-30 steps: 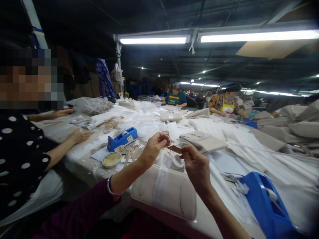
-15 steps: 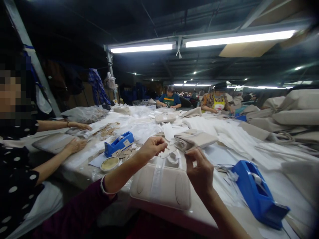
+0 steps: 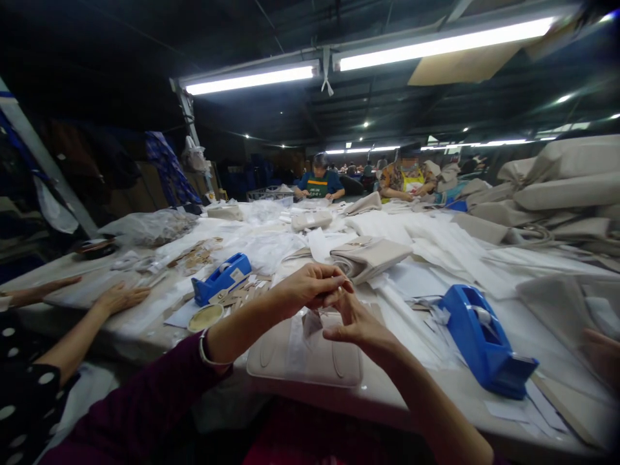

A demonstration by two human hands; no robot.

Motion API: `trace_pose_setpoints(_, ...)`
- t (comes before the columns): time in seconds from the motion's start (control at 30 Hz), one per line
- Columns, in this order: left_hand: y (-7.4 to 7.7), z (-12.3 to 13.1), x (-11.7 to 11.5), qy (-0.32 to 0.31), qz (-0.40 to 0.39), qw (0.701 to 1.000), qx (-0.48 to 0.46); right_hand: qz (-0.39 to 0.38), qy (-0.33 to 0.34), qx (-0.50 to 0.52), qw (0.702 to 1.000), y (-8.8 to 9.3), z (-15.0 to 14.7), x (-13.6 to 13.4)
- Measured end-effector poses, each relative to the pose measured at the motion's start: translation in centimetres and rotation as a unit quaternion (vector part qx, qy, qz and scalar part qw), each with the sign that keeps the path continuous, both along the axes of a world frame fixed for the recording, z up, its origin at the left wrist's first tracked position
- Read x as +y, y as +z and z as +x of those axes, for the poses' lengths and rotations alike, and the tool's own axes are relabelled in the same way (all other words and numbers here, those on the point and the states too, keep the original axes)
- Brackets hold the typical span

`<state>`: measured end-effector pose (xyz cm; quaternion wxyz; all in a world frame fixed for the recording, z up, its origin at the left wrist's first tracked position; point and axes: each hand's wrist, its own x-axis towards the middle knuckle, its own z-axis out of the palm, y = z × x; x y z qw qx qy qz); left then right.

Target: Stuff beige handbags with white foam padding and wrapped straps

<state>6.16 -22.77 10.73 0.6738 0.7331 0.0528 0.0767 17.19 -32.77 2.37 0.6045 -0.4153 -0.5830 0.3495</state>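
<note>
My left hand [image 3: 317, 284] is closed in a pinch, its fingertips meeting those of my right hand [image 3: 361, 323]. My right fingers are bent inward against the left ones, with the thumb lower and a little apart. Whatever lies between the fingertips is too small and hidden to name. Just below both hands, a beige handbag [image 3: 285, 358] lies flat at the table's front edge, with a clear strip around its middle and two handle loops. Behind my hands rests a folded beige bag [image 3: 375, 258].
Blue tape dispensers stand left [image 3: 223, 278] and right [image 3: 484, 342]. A small round tub [image 3: 206, 317] sits by my left forearm. White sheets [image 3: 465, 271] cover much of the table [image 3: 387, 394]. A co-worker's hand [image 3: 121, 298] is at left, another hand [image 3: 600, 352] at right. Beige bags [image 3: 566, 187] are piled right.
My hands have come together from apart, the right moving left and the left moving slightly right. The view has shifted, and another person's hand now shows at the right edge.
</note>
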Motion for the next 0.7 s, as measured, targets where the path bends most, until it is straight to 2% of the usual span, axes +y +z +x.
trace_pose_setpoints(0.07, -0.1, 0.7, -0.1, -0.011, 0.027, 0.999, 0.018, -0.034, 0.083, 0.034, 0.995, 0.7, 0.4, 1.0)
trace_pose_setpoints(0.13, -0.2, 1.2, 0.1, -0.008, 0.057, 0.998, 0.033, -0.086, 0.114, 0.045, 0.989, 0.7, 0.6, 1.8)
trace_pose_setpoints(0.3, -1.4, 1.6, 2.2, 0.014, 0.135, 0.985, 0.107, -0.131, 0.04, 0.05, 0.989, -0.7, 2.3, 2.5)
trace_pose_setpoints(0.4, -2.6, 1.5, 3.5, 0.001, 0.135, 0.978, 0.16, -0.157, 0.068, 0.017, 0.985, -1.3, 4.0, 2.5)
trace_pose_setpoints(0.53, -4.1, 2.2, 5.4, -0.003, 0.16, 0.965, 0.21, -0.217, 0.079, 0.051, 0.972, -2.3, 6.0, 3.1)
trace_pose_setpoints(0.6, -4.7, 2.9, 6.6, -0.005, 0.148, 0.967, 0.208, -0.236, 0.061, 0.069, 0.967, -2.6, 6.9, 3.8)
trace_pose_setpoints(0.7, -5.7, 4.5, 8.9, 0.023, 0.086, 0.988, 0.125, -0.229, 0.022, 0.102, 0.968, -2.1, 8.4, 5.3)
